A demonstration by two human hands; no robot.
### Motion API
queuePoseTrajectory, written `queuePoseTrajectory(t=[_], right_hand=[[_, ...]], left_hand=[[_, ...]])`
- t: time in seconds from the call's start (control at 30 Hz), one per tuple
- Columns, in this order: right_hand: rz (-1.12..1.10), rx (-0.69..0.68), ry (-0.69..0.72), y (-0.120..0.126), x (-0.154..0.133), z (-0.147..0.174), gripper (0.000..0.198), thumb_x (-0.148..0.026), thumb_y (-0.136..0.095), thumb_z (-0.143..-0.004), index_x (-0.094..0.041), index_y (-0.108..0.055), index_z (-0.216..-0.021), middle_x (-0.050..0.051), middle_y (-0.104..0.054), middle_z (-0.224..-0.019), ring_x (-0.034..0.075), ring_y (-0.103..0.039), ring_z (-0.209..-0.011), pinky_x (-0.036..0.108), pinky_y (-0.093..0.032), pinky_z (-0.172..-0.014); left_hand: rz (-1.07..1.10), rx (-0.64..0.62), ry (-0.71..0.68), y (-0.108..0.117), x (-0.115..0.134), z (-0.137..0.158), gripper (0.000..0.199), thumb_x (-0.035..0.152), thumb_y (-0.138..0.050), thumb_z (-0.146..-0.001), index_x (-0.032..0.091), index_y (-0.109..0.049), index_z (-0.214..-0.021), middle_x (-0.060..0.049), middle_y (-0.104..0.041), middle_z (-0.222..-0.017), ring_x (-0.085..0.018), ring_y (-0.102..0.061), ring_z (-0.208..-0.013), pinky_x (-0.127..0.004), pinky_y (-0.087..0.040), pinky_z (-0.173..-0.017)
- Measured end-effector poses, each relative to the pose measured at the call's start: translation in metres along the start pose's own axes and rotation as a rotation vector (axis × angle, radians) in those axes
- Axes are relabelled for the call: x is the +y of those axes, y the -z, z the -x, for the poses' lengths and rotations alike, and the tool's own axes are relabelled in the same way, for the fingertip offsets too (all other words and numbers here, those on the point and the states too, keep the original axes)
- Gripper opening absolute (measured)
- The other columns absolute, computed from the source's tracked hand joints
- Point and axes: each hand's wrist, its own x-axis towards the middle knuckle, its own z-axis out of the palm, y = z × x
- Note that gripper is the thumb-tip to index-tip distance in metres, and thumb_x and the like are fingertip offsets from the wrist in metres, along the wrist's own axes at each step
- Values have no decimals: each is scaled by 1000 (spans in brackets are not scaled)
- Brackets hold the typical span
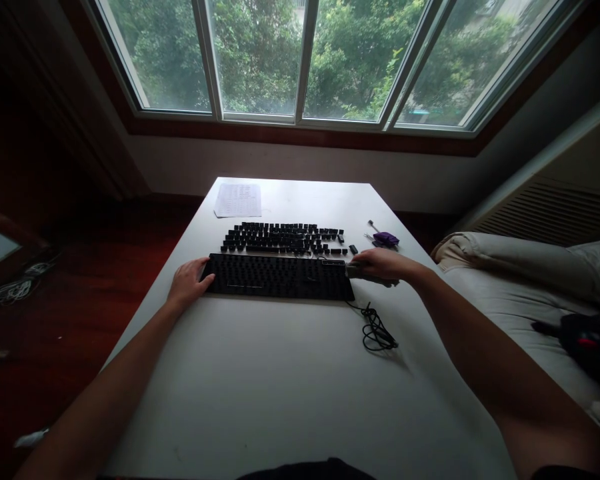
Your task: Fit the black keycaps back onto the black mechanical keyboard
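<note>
A black keyboard point(280, 277) with its keycaps off lies across the white table. My left hand point(187, 283) grips its left end, the thumb on the front corner and the fingers at the back corner. At the right end, my right hand point(380, 263) is closed on a greyish cloth point(373, 275), pressed against the keyboard's upper right edge. Behind the keyboard, loose black keycaps point(280, 237) are laid out in rows. The keyboard's black cable point(377, 330) lies bundled in front of its right corner.
A printed sheet of paper point(239, 200) lies at the table's far left. A purple item point(385, 239) and a small brush-like tool point(373, 225) sit at the right edge. Right of the table is a bed point(510, 287); a window point(300, 60) is ahead.
</note>
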Motion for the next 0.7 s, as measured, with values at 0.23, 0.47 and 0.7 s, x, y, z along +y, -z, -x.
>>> queuePoseTrajectory(t=[0.23,0.47,0.7], right_hand=[[-55,-22,256,13,-93,-39,27,-28,-63,-88,-27,-73,-113,6,-73,-101,19,-65,-87,29,-45,-75],[-114,138,453,-26,-236,-91,34,-43,-55,-98,-28,-67,-125,6,-68,-113,19,-64,-94,24,-40,-71],[-47,195,389,-57,-318,-125,32,-39,-44,-103,-30,-65,-125,6,-65,-113,20,-63,-96,25,-42,-71]], left_hand=[[45,-25,-25,-1,-3,-2,55,41,-54,-86,24,-54,-138,-6,-59,-140,-30,-51,-131,-45,-37,-114],[37,-32,-79,1,-6,-1,59,46,-52,-87,21,-53,-141,-8,-59,-141,-30,-49,-134,-45,-36,-115],[13,-61,-105,1,-13,-4,63,54,-52,-86,23,-52,-141,-9,-58,-142,-31,-48,-135,-46,-35,-116]])
